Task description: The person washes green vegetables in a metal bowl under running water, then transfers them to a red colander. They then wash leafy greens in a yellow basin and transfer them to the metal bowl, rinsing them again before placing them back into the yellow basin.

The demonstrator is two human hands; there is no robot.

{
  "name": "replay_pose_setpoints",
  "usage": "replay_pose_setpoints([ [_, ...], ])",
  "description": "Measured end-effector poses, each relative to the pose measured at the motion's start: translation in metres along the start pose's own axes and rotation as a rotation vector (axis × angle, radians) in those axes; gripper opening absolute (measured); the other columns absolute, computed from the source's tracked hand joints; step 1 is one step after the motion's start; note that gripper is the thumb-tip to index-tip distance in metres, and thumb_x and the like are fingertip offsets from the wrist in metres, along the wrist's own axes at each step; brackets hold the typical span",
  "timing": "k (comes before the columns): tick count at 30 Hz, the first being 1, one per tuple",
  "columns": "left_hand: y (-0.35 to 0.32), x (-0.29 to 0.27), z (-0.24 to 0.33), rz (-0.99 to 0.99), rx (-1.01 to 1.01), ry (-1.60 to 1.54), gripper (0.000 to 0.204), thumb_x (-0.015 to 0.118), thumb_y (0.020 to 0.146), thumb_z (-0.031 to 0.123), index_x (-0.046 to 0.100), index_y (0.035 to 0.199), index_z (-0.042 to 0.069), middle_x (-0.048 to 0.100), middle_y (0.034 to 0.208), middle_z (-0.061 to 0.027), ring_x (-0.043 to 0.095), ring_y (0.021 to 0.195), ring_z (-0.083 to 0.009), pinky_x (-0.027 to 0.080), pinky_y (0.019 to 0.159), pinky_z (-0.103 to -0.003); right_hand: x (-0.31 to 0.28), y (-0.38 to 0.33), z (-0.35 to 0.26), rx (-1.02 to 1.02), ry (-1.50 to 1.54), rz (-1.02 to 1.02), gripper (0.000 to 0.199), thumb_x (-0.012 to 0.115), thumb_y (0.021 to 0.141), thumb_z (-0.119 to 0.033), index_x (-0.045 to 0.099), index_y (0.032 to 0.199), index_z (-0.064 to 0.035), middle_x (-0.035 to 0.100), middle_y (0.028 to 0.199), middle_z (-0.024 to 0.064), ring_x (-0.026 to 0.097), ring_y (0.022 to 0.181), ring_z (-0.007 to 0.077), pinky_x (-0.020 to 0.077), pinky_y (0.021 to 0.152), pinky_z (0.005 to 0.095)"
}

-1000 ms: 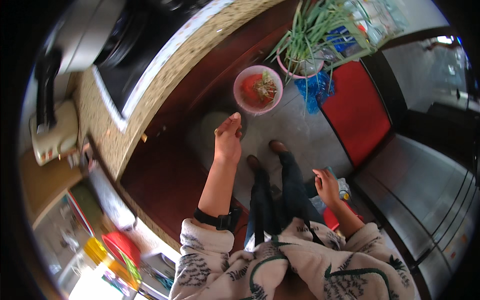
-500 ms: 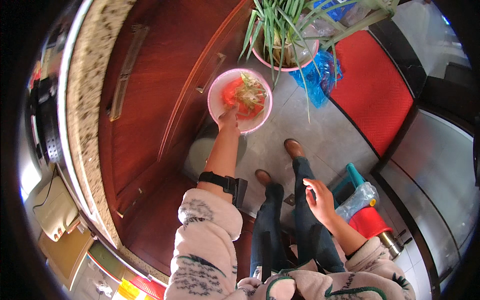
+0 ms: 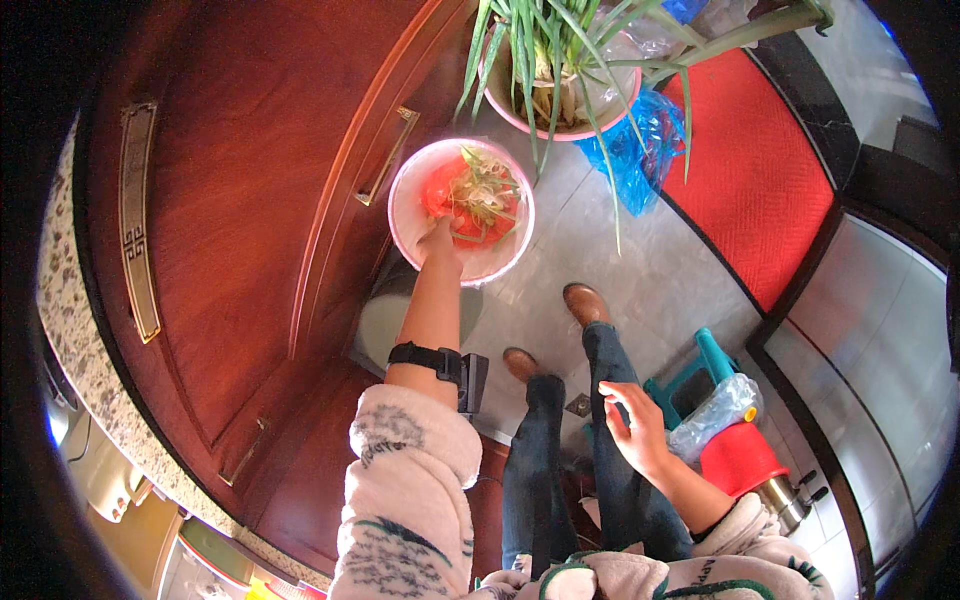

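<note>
My left hand (image 3: pixel 440 238) reaches over the near rim of a white bucket with a pink edge (image 3: pixel 402 205). Inside, a red plastic bag (image 3: pixel 436 190) lines it, and pale, greenish scallion trimmings (image 3: pixel 488 190) lie on the bag. The left fingers point down beside the bag; their tips blend into it, so their grip is unclear. A black strap (image 3: pixel 425 355) with a dark box circles that forearm. My right hand (image 3: pixel 636 425) hangs in front of my leg, fingers loosely bent and apart from the thumb, holding nothing visible.
A pink-rimmed basin (image 3: pixel 612 100) of long scallions (image 3: pixel 545 60) stands beyond the bucket, with a blue plastic bag (image 3: pixel 640 150) beside it. Red-brown cabinets (image 3: pixel 230 200) line the left. A red mat (image 3: pixel 750 170) lies right; a teal stool (image 3: pixel 712 355) and red container (image 3: pixel 742 460) stand near it.
The view has shifted, so the cabinets and bucket appear farther left. My left hand stays in the bucket. My right hand keeps about the same place and bent pose.
</note>
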State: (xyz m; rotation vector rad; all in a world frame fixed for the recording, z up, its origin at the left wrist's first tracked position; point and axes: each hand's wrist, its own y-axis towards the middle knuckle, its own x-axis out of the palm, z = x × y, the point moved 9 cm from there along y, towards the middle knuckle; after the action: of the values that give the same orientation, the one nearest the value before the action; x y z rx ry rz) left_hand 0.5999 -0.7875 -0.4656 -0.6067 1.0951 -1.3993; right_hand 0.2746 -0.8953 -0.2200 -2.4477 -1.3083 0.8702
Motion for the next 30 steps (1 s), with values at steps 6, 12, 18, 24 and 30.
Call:
replay_pose_setpoints([
  [6, -0.016, 0.011, -0.010, -0.264, -0.066, -0.092, 0.045, 0.049, 0.091, 0.024, 0.041, 0.130, 0.004, 0.046, 0.132, -0.0114, 0.043, 0.120, -0.0236, 0.034, 0.102, -0.039, 0.011, -0.002, -0.010, -0.027, 0.032, -0.017, 0.034, 0.061, 0.074, 0.005, 0.057, 0.106, -0.0056, 0.061, 0.089, 0.0131, 0.061, 0.078, 0.0299, 0.0494, 0.068, 0.0345],
  [12, -0.145, 0.029, 0.039, -0.737, -0.202, -0.752, 0.052, 0.023, 0.099, 0.038, 0.039, 0.132, 0.001, 0.041, 0.138, -0.0147, 0.038, 0.128, -0.0310, 0.031, 0.107, -0.044, 0.003, -0.003, -0.050, -0.086, 0.024, -0.023, 0.030, 0.060, 0.075, 0.006, 0.058, 0.103, -0.0046, 0.061, 0.088, 0.0138, 0.061, 0.076, 0.0305, 0.0491, 0.067, 0.0350],
  [18, -0.296, -0.006, 0.089, -1.045, -0.125, -0.912, 0.041, 0.039, 0.096, 0.034, 0.055, 0.117, 0.003, 0.056, 0.123, -0.0111, 0.049, 0.119, -0.0277, 0.034, 0.105, -0.043, -0.028, -0.004, -0.128, -0.203, 0.032, 0.029, 0.024, 0.059, 0.075, 0.006, 0.061, 0.097, -0.0036, 0.062, 0.087, 0.0137, 0.061, 0.074, 0.0293, 0.0493, 0.067, 0.0333],
  [24, -0.426, -0.061, 0.138, -1.049, 0.023, -0.928, 0.029, 0.044, 0.095, 0.031, 0.058, 0.094, 0.006, 0.063, 0.102, -0.0087, 0.057, 0.103, -0.0239, 0.039, 0.101, -0.040, -0.060, -0.017, -0.224, -0.351, 0.035, -0.035, 0.023, 0.057, 0.077, 0.007, 0.061, 0.098, -0.0029, 0.063, 0.089, 0.0135, 0.062, 0.079, 0.0271, 0.0491, 0.070, 0.0321],
  [30, -0.505, -0.171, 0.156, -0.795, 0.558, -0.699, 0.012, 0.063, 0.086, 0.017, 0.059, 0.085, 0.006, 0.060, 0.090, -0.0057, 0.058, 0.093, -0.0196, 0.045, 0.093, -0.037, -0.068, -0.038, -0.329, -0.664, -0.073, -0.133, 0.015, 0.057, 0.080, 0.000, 0.062, 0.095, -0.0025, 0.065, 0.086, 0.0124, 0.064, 0.077, 0.0260, 0.0499, 0.068, 0.0313],
])
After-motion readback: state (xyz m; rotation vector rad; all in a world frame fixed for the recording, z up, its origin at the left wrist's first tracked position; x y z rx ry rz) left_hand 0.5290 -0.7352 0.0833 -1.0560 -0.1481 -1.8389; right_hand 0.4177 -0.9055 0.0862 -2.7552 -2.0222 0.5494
